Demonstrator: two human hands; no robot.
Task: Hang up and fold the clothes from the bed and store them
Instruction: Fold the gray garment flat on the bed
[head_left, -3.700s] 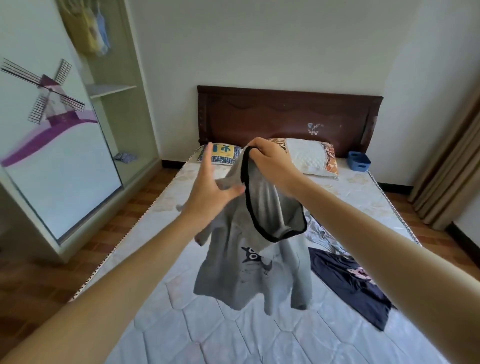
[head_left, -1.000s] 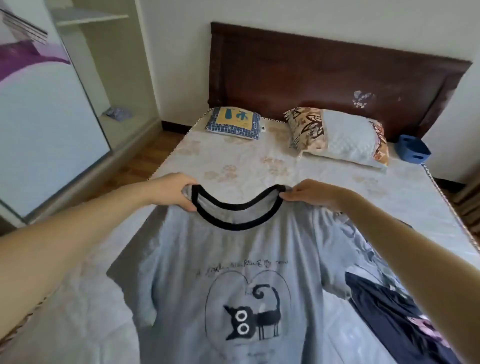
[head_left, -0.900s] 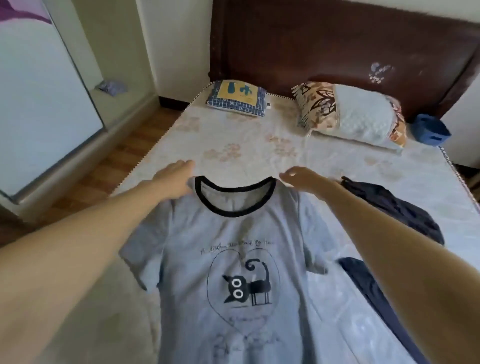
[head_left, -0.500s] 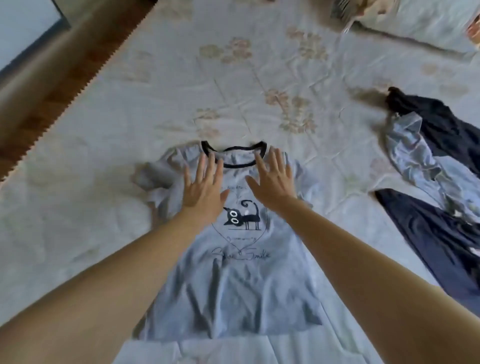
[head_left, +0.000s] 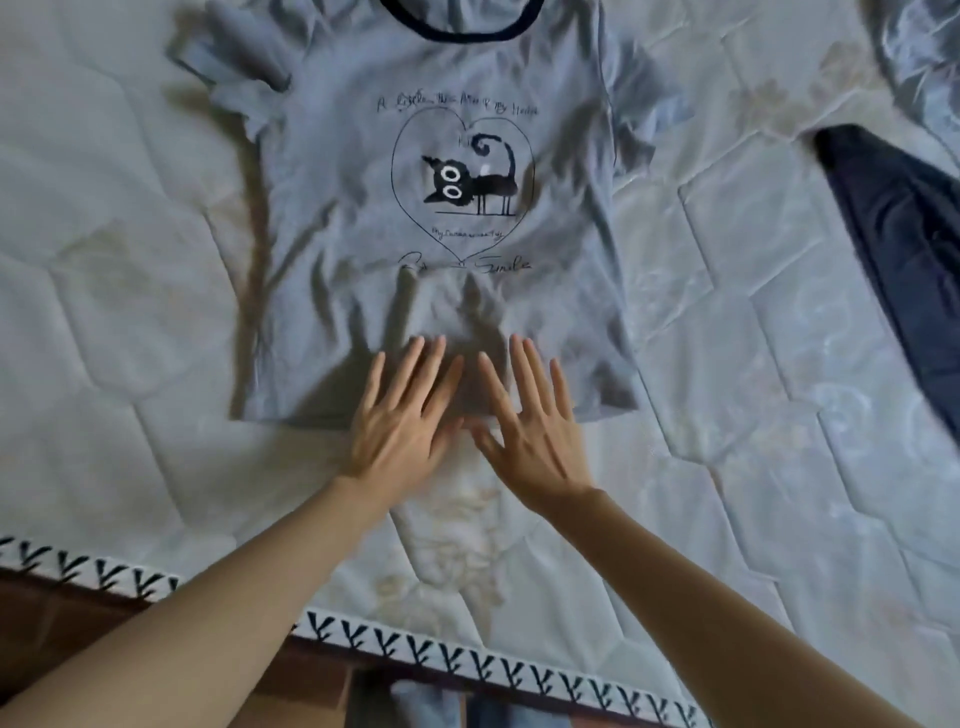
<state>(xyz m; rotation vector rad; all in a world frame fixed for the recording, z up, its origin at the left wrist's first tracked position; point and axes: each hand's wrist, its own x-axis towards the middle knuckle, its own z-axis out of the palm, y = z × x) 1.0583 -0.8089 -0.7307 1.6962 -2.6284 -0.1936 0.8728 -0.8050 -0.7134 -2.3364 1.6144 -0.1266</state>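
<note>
Both palms lie flat — left hand (head_left: 402, 415) and right hand (head_left: 530, 422) side by side, fingers straight, gripping nothing — pressing the hem of the grey cat T-shirt (head_left: 441, 208) spread on the mattress (head_left: 753, 467); a navy garment (head_left: 909, 234) lies off right.

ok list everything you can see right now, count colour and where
t-shirt: 1, light grey with dark neck trim and black cat print, spread flat front-up on the mattress, left sleeve bunched
dark garment: 1, navy, right edge on the mattress
pale garment: 1, light blue-grey, top right corner, partly cut off
mattress: 1, pale quilted, under all the clothes; patterned edge trim near the bottom
floor: brown wood, bottom left
hands: 2, bare, fingers straight; left hand and right hand pressing side by side on the t-shirt's bottom hem
</note>
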